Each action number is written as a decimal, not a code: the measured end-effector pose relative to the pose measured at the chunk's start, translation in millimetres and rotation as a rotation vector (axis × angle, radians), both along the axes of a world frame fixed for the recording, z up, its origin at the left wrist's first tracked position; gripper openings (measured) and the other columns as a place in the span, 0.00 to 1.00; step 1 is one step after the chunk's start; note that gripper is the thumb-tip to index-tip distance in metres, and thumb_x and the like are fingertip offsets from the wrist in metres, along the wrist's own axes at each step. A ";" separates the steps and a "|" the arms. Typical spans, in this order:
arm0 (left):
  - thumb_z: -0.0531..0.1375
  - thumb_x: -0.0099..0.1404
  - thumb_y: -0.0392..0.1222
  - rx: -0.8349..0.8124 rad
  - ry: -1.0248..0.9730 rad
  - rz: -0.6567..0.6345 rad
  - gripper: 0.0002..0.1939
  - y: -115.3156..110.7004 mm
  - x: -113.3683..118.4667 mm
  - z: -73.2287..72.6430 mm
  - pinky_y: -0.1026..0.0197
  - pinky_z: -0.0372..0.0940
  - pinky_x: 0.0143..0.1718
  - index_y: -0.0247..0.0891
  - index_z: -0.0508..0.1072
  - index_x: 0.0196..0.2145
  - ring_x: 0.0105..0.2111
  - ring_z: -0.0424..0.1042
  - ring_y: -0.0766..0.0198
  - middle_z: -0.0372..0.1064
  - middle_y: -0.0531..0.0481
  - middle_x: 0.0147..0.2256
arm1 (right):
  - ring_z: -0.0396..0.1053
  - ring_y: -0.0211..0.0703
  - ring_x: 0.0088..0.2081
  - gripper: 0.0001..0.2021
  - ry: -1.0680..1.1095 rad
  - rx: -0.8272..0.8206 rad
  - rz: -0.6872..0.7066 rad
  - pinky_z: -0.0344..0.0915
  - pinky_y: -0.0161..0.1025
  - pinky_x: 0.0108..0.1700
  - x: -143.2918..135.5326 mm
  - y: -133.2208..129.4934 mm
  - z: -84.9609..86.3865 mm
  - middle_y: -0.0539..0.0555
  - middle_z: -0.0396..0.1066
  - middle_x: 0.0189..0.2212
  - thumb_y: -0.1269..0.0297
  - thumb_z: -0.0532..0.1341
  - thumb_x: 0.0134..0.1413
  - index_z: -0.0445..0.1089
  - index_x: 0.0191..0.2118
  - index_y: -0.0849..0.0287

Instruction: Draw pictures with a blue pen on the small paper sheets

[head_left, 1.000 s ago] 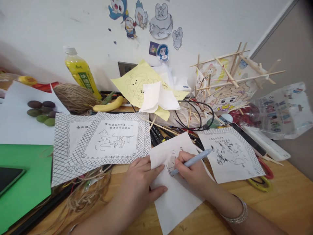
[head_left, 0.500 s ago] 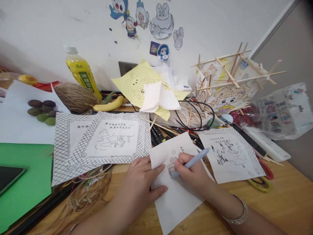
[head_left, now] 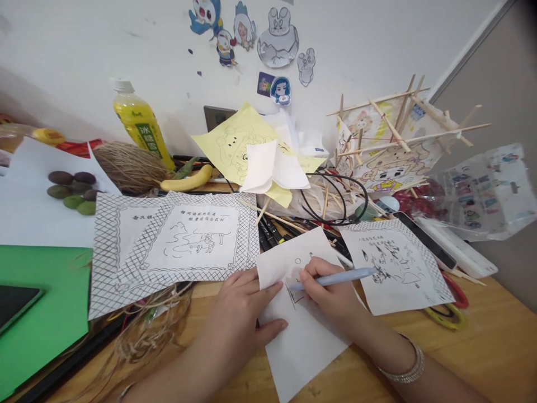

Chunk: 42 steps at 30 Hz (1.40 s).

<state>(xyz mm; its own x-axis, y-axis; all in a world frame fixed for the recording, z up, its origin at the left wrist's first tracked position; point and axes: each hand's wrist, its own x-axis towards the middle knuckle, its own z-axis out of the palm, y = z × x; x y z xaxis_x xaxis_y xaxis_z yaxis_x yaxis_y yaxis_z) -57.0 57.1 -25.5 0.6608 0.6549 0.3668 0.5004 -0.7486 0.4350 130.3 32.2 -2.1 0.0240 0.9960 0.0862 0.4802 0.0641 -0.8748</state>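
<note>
A white sheet of paper lies aslant on the wooden table, with a small circle, a few strokes and a box-like outline drawn on it. My right hand grips a light blue pen, its tip on the sheet by the outline. Flat on the sheet's left edge rests my left hand, fingers stretched out and thumb apart. To its left are drawings with cross-hatched borders. Another bordered drawing lies right of my right hand.
Behind the sheet are black markers, a black cable loop and a banana. A yellow drink bottle stands by the wall. Wooden sticks frame a paper lantern-like structure at right. Tangled twine lies left of my left arm.
The pen has tipped lower towards the right, and its tip has shifted slightly up and left along the outline. My right hand moved a little; my left hand stays put.
</note>
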 end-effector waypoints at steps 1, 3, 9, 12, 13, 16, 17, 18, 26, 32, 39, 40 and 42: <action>0.66 0.50 0.40 -0.003 0.004 -0.002 0.24 -0.1 0.2 0.6 0.46 0.63 0.43 0.40 0.72 0.47 0.41 0.68 0.50 0.75 0.45 0.37 | 0.56 0.37 0.20 0.16 -0.021 0.015 0.014 0.52 0.34 0.23 -0.1 0.2 0.6 0.47 0.56 0.15 0.60 0.53 0.51 0.51 0.17 0.56; 0.66 0.49 0.39 -0.011 0.004 0.001 0.25 -0.3 0.5 1.5 0.45 0.63 0.43 0.40 0.72 0.47 0.41 0.68 0.49 0.74 0.45 0.38 | 0.56 0.37 0.21 0.16 -0.068 0.028 0.035 0.53 0.35 0.24 -0.5 0.3 2.0 0.47 0.57 0.15 0.61 0.52 0.53 0.52 0.17 0.56; 0.67 0.48 0.39 -0.016 -0.008 -0.001 0.25 -0.5 0.7 1.1 0.45 0.62 0.44 0.38 0.72 0.46 0.42 0.68 0.48 0.74 0.45 0.39 | 0.56 0.37 0.21 0.16 -0.153 0.017 0.059 0.52 0.35 0.24 -0.8 -0.4 2.6 0.47 0.57 0.16 0.62 0.51 0.54 0.53 0.18 0.57; 0.67 0.49 0.39 -0.018 -0.003 0.001 0.25 -0.2 0.6 1.5 0.46 0.62 0.44 0.39 0.72 0.46 0.42 0.68 0.49 0.74 0.46 0.40 | 0.57 0.37 0.22 0.15 -0.177 0.024 0.062 0.52 0.34 0.25 -0.4 -0.1 1.6 0.47 0.57 0.16 0.62 0.51 0.54 0.53 0.18 0.57; 0.67 0.49 0.39 -0.018 0.000 0.001 0.25 -0.1 0.6 1.7 0.46 0.62 0.44 0.39 0.72 0.46 0.42 0.68 0.49 0.74 0.46 0.40 | 0.57 0.37 0.22 0.15 -0.183 0.025 0.061 0.52 0.34 0.25 -0.3 0.0 1.4 0.47 0.57 0.17 0.62 0.51 0.54 0.53 0.18 0.57; 0.67 0.48 0.40 -0.016 0.011 0.001 0.25 0.3 0.5 2.3 0.46 0.61 0.44 0.39 0.72 0.47 0.42 0.68 0.49 0.74 0.46 0.39 | 0.57 0.36 0.22 0.15 -0.195 0.022 0.058 0.52 0.34 0.24 -0.3 -0.2 0.9 0.47 0.57 0.17 0.61 0.51 0.54 0.53 0.18 0.57; 0.67 0.48 0.40 -0.016 0.013 -0.001 0.26 0.4 0.4 2.3 0.46 0.62 0.44 0.39 0.72 0.47 0.42 0.68 0.49 0.74 0.46 0.39 | 0.57 0.36 0.22 0.15 -0.196 0.021 0.061 0.52 0.34 0.24 -0.3 -0.4 0.8 0.47 0.57 0.17 0.61 0.51 0.54 0.53 0.18 0.57; 0.67 0.48 0.40 -0.016 0.014 -0.004 0.26 0.4 0.4 2.3 0.46 0.62 0.44 0.38 0.72 0.47 0.42 0.68 0.49 0.74 0.45 0.39 | 0.57 0.36 0.22 0.16 -0.198 0.021 0.066 0.51 0.33 0.24 -0.3 -0.6 0.7 0.47 0.57 0.17 0.61 0.51 0.54 0.53 0.18 0.57; 0.68 0.48 0.40 -0.010 0.016 -0.004 0.26 0.1 0.4 3.6 0.46 0.62 0.43 0.37 0.72 0.47 0.41 0.68 0.49 0.74 0.45 0.39 | 0.56 0.37 0.21 0.15 -0.207 0.022 0.065 0.51 0.34 0.24 -1.0 -0.4 1.0 0.47 0.56 0.16 0.61 0.51 0.53 0.52 0.18 0.57; 0.68 0.48 0.40 0.005 0.012 -0.005 0.26 0.3 0.5 2.4 0.46 0.62 0.43 0.38 0.73 0.46 0.42 0.68 0.49 0.74 0.46 0.39 | 0.56 0.36 0.21 0.15 -0.174 0.033 0.068 0.52 0.33 0.24 -0.6 -0.4 2.0 0.47 0.56 0.17 0.61 0.52 0.53 0.53 0.18 0.57; 0.67 0.49 0.40 -0.005 0.011 0.001 0.26 0.0 0.8 1.4 0.48 0.61 0.44 0.40 0.72 0.47 0.42 0.68 0.50 0.74 0.47 0.39 | 0.57 0.36 0.21 0.15 -0.128 0.019 0.080 0.53 0.34 0.24 -0.1 -0.5 1.2 0.47 0.58 0.16 0.62 0.52 0.53 0.54 0.17 0.57; 0.67 0.49 0.40 -0.009 0.013 0.001 0.25 0.0 0.6 1.4 0.48 0.61 0.44 0.40 0.71 0.47 0.43 0.68 0.50 0.74 0.47 0.40 | 0.57 0.36 0.21 0.15 -0.119 0.015 0.083 0.53 0.33 0.24 -0.2 -0.5 1.2 0.47 0.58 0.16 0.62 0.52 0.53 0.54 0.17 0.57; 0.66 0.50 0.40 -0.017 0.015 0.002 0.25 0.1 0.4 1.5 0.48 0.61 0.45 0.41 0.71 0.48 0.43 0.67 0.50 0.74 0.47 0.41 | 0.57 0.36 0.21 0.14 -0.110 0.014 0.083 0.54 0.33 0.24 -0.5 -0.5 1.4 0.47 0.59 0.16 0.63 0.52 0.52 0.54 0.17 0.57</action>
<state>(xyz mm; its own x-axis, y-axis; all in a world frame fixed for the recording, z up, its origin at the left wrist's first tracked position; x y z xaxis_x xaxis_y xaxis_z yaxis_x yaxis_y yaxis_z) -56.6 57.2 -24.0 0.6644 0.6626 0.3459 0.5085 -0.7399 0.4404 129.8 31.7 -0.7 -0.0689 0.9929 0.0972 0.5659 0.1191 -0.8158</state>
